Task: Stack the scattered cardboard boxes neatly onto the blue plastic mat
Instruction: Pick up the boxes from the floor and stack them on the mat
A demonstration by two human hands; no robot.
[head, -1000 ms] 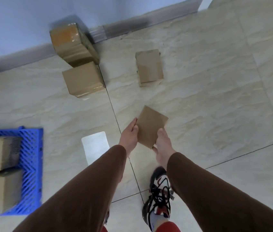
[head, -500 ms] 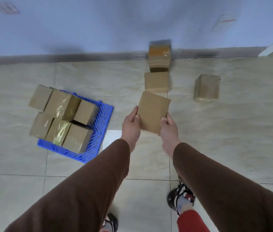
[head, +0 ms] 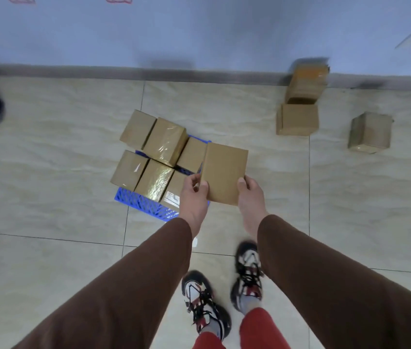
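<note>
Both hands are on the one box: my left hand [head: 194, 195] pinches the near left edge of the cardboard box [head: 224, 172], thumb on top, and my right hand [head: 251, 195] grips the near right corner the same way, so the box hangs in the air between them, flat face up. It sits just over the right edge of the blue plastic mat [head: 146, 205], which shows only as a strip of blue lattice, because six boxes [head: 156, 154] are packed on it in two rows of three, some with shiny tape. Off to the right, three more boxes lie on the floor tiles: one leaning at the wall [head: 305, 79], one just in front of it [head: 297, 119], one further right [head: 369, 132]. My two trainers [head: 224, 293] are planted below.
</note>
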